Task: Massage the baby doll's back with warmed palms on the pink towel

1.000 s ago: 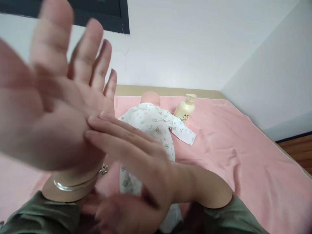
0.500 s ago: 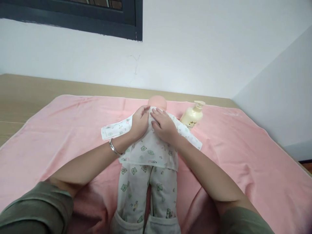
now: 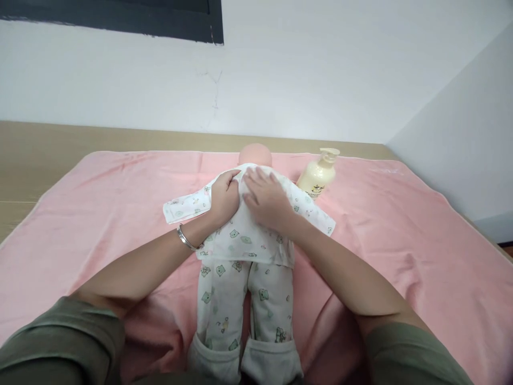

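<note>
A baby doll (image 3: 255, 154) lies on a pink towel (image 3: 104, 214), dressed in a white printed top (image 3: 244, 240) and matching trousers (image 3: 224, 305). Its legs point toward me and only the bald head shows at the far end. My left hand (image 3: 223, 195) rests on the doll's upper chest, fingers curled on the fabric near the collar. A silver bracelet circles that wrist. My right hand (image 3: 266, 199) lies beside it on the chest, fingers stretched flat over the top. The two hands nearly touch at the neckline.
A cream pump bottle (image 3: 318, 174) lies tilted on the towel just right of the doll's head. The towel covers a wooden surface (image 3: 36, 144) against a white wall. A dark window frame (image 3: 120, 21) runs along the top left.
A second ago my hands were raised close to the camera, palms rubbing together. They then dropped onto the doll's chest and have stayed there, shifting only slightly.
</note>
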Demonstrator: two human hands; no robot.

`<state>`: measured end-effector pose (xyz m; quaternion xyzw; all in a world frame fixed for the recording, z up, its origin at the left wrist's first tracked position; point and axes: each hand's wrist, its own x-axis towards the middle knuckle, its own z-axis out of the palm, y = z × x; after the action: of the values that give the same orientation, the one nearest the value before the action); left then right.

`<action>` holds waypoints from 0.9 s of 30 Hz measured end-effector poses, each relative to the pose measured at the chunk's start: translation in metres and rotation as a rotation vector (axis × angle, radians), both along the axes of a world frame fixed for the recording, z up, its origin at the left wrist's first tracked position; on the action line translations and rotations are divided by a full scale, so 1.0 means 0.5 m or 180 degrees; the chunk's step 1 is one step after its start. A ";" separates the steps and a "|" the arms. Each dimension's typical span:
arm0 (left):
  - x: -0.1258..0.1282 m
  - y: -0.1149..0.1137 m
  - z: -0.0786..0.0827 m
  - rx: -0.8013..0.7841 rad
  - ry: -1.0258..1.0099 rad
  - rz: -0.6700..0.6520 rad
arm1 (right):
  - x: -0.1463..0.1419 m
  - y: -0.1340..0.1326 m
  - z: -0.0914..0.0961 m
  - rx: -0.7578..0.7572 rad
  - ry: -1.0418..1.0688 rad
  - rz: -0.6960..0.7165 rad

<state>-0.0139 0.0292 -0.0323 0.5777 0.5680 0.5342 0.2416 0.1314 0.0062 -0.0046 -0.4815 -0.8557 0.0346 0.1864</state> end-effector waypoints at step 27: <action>0.000 0.004 -0.006 -0.0047 0.0020 0.0037 | -0.041 -0.089 -0.018 0.0584 -0.0340 -0.0124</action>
<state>-0.0139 0.0312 -0.0352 0.5742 0.5760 0.5296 0.2410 0.1107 -0.0382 -0.0135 -0.4801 -0.8545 -0.0732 0.1845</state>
